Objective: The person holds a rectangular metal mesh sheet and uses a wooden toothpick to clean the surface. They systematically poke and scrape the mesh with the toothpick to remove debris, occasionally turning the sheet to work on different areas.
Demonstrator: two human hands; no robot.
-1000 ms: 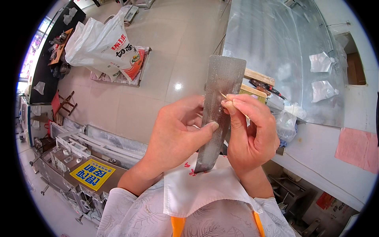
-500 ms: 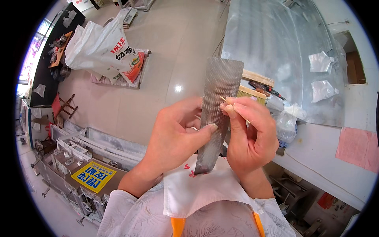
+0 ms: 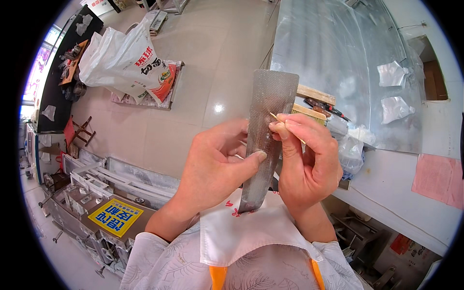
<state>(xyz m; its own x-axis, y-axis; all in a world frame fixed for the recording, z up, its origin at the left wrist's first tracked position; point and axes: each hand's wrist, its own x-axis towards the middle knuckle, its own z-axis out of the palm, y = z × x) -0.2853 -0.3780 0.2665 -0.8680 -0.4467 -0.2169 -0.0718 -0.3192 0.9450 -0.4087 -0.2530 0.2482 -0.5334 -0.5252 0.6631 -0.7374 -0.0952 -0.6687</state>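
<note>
A long, grey perforated metal strip (image 3: 265, 101) stands upright before me, its lower end over the white apron (image 3: 241, 241) with red markings. My left hand (image 3: 212, 169) is closed on the strip, thumb across its face and fingers partly hidden behind it. In my right hand (image 3: 307, 159), pinched between thumb and forefinger, is a thin pale wooden pick (image 3: 274, 116); its tip is at the strip's perforated face, though whether it sits in a hole is too small to tell.
A metal-topped table (image 3: 333, 53) at right holds knives (image 3: 328, 108), a wooden-handled brush (image 3: 305, 113) and plastic bags (image 3: 392, 75). Large white sacks (image 3: 121, 63) rest on a low platform at back left. A machine (image 3: 87, 188) with a yellow sign occupies the lower left.
The strip has dipped slightly since a second ago. My right hand and the pick shifted down a little, then back up along the strip. My grip looks unchanged.
</note>
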